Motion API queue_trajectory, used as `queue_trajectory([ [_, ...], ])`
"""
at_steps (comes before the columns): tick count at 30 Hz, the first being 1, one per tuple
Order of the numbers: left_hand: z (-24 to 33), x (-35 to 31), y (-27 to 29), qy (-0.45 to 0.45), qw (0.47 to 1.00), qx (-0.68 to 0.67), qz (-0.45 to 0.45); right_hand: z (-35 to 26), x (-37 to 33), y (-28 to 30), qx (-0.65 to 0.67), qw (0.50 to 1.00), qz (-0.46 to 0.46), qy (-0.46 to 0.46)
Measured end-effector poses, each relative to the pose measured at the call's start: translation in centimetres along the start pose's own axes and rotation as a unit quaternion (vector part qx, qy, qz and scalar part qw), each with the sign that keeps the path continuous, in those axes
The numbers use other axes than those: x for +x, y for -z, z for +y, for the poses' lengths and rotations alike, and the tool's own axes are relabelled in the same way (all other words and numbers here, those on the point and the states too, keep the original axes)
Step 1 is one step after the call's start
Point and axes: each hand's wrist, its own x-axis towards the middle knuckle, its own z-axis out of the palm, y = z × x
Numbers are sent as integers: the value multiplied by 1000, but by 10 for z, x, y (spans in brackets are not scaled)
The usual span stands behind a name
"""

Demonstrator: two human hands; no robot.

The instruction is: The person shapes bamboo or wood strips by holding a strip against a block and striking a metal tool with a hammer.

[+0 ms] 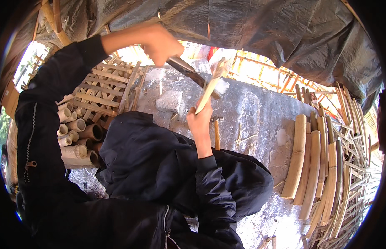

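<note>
My left hand (159,45) is raised at the upper middle, its fingers wrapped round the grip end of a heavy dark-bladed knife (185,69). The blade slants down to the right and meets a pale split bamboo strip (211,88), crossing behind it. Lower down, my right hand (200,120) is closed round the lower part of that strip, which stands tilted with its upper end blurred. Whether the blade has cut into the strip cannot be made out. Beside my right wrist a hammer (217,133) with a wooden handle lies on the grey ground sheet, partly hidden by my leg.
Split bamboo lengths (295,155) lie in a row at right, with a heap of thin strips (357,153) beyond. Cut bamboo tubes (76,125) are stacked at left below a slatted lattice (99,97). A whitish block (169,101) sits ahead. Dark tarpaulin (259,25) hangs overhead.
</note>
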Motion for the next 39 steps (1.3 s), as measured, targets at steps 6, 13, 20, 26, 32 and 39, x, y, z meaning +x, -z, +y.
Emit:
queue_trajectory([
  [6,-2,19,46,-158,966,176,107,-18,-11,-14,-11,999,-45,25],
  [13,-26,103,-95,-327,902,-277,50,-22,-5,-4,-10,999,20,23],
  [20,104,38,-130,-20,758,-648,73,-6,11,5,-43,997,59,5],
  [26,71,-21,-46,71,941,-332,9,-2,8,9,-66,996,44,-29],
  [32,11,-35,22,-8,975,219,36,5,-18,-34,-28,998,-29,51],
  [39,-14,52,4,-339,892,157,256,-26,-28,-32,-36,997,-74,10],
])
